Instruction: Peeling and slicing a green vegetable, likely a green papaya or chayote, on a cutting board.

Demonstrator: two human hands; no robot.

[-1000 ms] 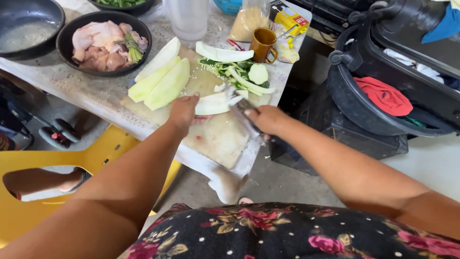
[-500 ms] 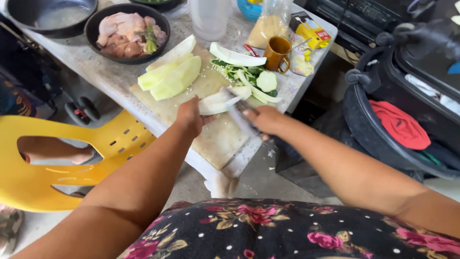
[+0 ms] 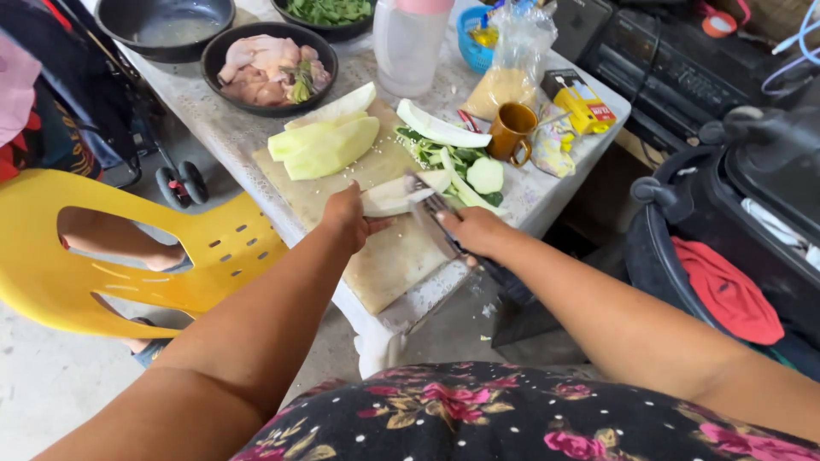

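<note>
- The left hand (image 3: 346, 218) pins a pale gourd wedge (image 3: 397, 195) on the cutting board (image 3: 384, 256), fingers curled over its near-left end.
- The right hand (image 3: 474, 230) is closed round a knife (image 3: 427, 209), blade at the wedge.
- Peeled wedges (image 3: 329, 141) lie far left, green peelings (image 3: 448, 158) far right; this wedge looks partly trimmed.
- Its long axis runs left-right, tip pointing right.

View swings left and back: more yellow chair (image 3: 102, 256) and a greens bowl (image 3: 329, 13) now show. Knife (image 3: 431, 213) blade sits further into the pale wedge (image 3: 397, 195); left hand (image 3: 346, 218) grips closer to it
</note>
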